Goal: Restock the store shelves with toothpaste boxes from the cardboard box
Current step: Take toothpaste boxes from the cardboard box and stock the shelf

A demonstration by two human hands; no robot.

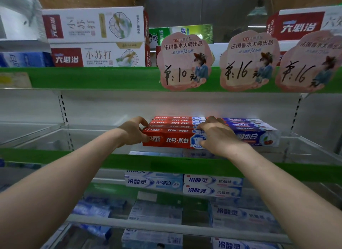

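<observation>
Several red toothpaste boxes (172,135) lie in a row on the middle shelf (129,159), long sides facing me. My left hand (132,131) grips the left end of the front red box, thumb over its top edge. At the other end, my right hand (215,135) holds the same box, fingers curled over its top. Directly right of the red row sit several blue and white toothpaste boxes (259,135). The cardboard box is out of view.
The shelf above carries white and red toothpaste boxes (96,39) and three pink price tags (185,63) hanging from its green edge. Lower shelves hold blue and white toothpaste boxes (185,184). Clear dividers stand at the left (37,133) and right (314,146) of the middle shelf.
</observation>
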